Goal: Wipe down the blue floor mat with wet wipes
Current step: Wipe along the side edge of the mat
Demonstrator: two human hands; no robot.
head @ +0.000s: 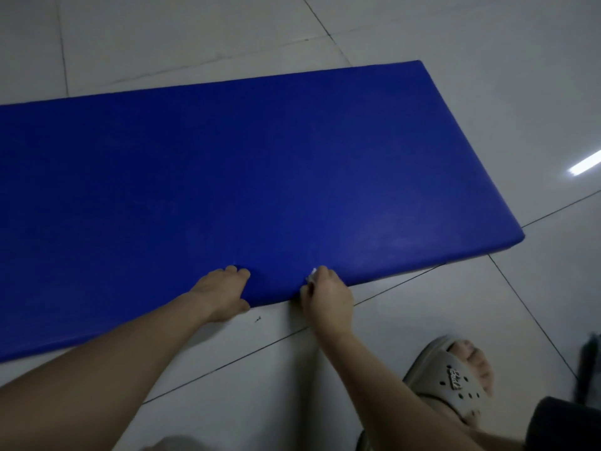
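Note:
A thick blue floor mat (pixel 260 177) lies flat on the tiled floor and runs off the left edge of the view. My left hand (pixel 224 296) grips the mat's near edge, fingers on top and thumb against the side. Just to its right, my right hand (pixel 327 299) is at the same edge, fingers curled round a small white wet wipe (pixel 313 274) that only peeks out above the knuckles. The wipe touches the mat's top near the edge.
Pale glossy floor tiles (pixel 422 320) surround the mat. My right foot in a grey clog sandal (pixel 452 382) stands at the lower right. A dark object (pixel 588 369) sits at the right edge, blurred. A small dark speck (pixel 258 319) lies near the mat's edge.

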